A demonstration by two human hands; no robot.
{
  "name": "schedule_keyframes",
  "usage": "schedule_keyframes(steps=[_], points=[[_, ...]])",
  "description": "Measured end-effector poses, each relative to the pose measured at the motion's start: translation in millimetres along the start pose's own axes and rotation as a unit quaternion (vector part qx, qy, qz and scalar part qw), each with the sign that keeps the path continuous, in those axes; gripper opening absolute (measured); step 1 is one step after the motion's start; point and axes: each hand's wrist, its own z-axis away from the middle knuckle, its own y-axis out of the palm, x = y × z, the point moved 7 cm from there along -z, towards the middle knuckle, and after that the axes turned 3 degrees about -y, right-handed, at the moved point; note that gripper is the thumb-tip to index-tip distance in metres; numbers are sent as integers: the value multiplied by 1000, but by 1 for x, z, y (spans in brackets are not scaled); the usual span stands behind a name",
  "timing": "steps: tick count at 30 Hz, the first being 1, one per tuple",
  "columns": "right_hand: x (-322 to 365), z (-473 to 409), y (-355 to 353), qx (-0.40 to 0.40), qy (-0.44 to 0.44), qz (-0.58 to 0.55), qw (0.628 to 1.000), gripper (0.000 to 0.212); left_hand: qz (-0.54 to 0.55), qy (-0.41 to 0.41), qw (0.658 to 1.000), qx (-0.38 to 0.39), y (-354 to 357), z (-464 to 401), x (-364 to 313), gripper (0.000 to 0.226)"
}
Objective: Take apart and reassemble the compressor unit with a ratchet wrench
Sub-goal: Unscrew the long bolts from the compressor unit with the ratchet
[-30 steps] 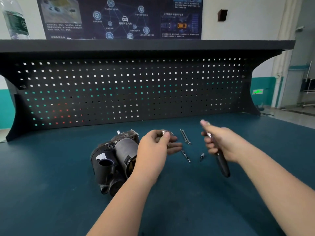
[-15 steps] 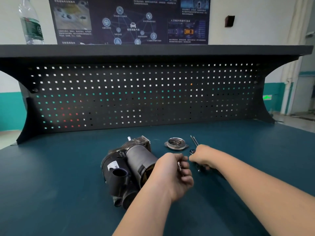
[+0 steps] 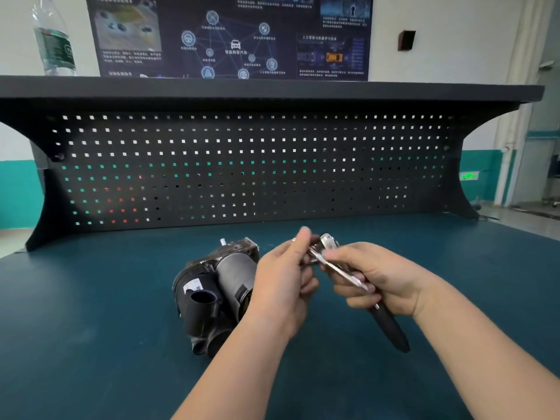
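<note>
The compressor unit [image 3: 218, 286] lies on its side on the teal bench top [image 3: 91, 328], a black housing with a grey cylinder, just left of my hands. My right hand [image 3: 375, 277] grips the ratchet wrench [image 3: 391, 328] by its shaft. The chrome head points up and away from me, and the black handle sticks out below my palm. My left hand [image 3: 285, 277] is raised beside the wrench head and pinches a small metal piece there, too blurred to identify. The loose cover and bolts are hidden behind my hands.
A black perforated back panel [image 3: 242, 165] closes off the far side of the bench under a shelf [image 3: 272, 89]. A water bottle [image 3: 54, 40] stands on the shelf at the left. A poster hangs on the wall behind.
My left hand set the round cover down on the bench and now holds a small piece. My right hand dipped to the bolts, then rose with the wrench to meet my left hand.
</note>
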Motion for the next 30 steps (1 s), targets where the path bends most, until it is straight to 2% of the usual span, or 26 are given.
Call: schedule_keyframes(steps=[4, 6, 8, 13, 19, 25, 30], points=[[-6, -8, -3, -62, -9, -125, 990, 58, -62, 174, 973, -137, -24, 2, -38, 30], [-7, -8, -1, -47, -15, -198, 979, 51, -79, 189, 964, -170, -33, 4, -44, 30], [-3, -7, 7, -5, -30, -261, 965, 42, -60, 168, 968, -179, -37, 4, -40, 29], [6, 0, 21, 68, -54, -290, 953, 35, 26, 111, 981, -158, -34, -1, -24, 29], [7, 0, 17, 52, -60, -292, 953, 33, 90, 65, 983, -148, -34, -3, -16, 25], [4, -2, 14, 50, -50, -291, 954, 34, 93, 77, 984, -133, -32, -3, -20, 28], [1, -2, 15, 55, -40, -282, 957, 34, 168, 90, 980, -47, -20, -1, -25, 20]])
